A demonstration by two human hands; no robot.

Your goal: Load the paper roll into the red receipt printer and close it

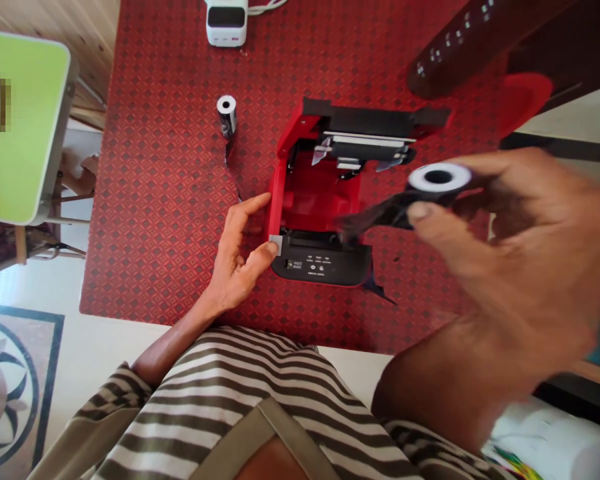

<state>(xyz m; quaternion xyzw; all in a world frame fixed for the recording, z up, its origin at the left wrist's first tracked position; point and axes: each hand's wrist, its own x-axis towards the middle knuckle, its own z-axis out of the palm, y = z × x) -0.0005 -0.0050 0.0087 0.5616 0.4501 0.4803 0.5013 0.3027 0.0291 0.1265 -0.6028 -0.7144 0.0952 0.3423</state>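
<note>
A red and black printer (325, 263) stands on the table with its lid raised, showing its red inner bay. My left hand (237, 257) braces its left side, thumb pressed on a small grey patch (276, 245) at the front corner. In the air to the right of the printer, my right hand (510, 220) grips a roll of black ribbon (437, 181) with a white end by thumb and fingers. Dark ribbon stretches from that roll toward the printer's front. A dark strip (377, 288) sticks out beside its front right corner.
Another small black roll with a white end (227, 115) stands left of the printer, its dark strip trailing toward my left hand. A white device (226, 23) with a cable sits at the back. A dark cylinder (445, 57) lies at the right rear. A green-topped table (30, 153) is further left.
</note>
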